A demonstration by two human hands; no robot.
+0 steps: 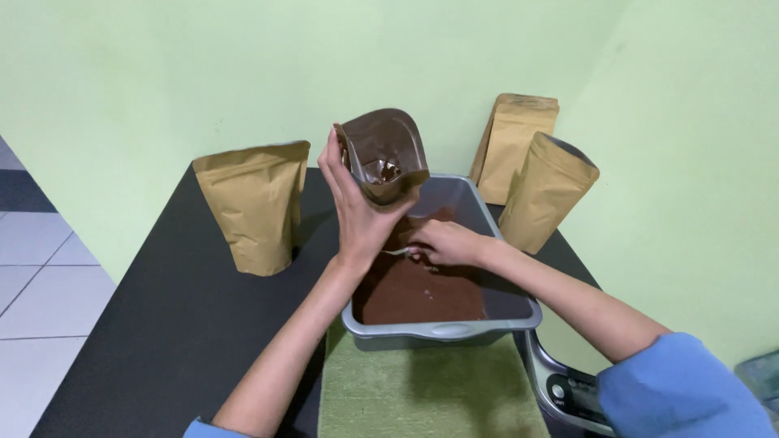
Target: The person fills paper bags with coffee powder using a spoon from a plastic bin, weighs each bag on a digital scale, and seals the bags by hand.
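— Where was the open pouch?

— Held up over the far left part of the grey tub, its mouth tilted toward the camera. The left hand was clamped on its left side.

— And the right hand?

— Down inside the tub, fingers closed on a spoon just above the brown powder.

— What stood around them?

— The tub sat on a green mat on the black bench. One tan pouch stood to the left, two tan pouches at the far right, and a scale lay at the near right.
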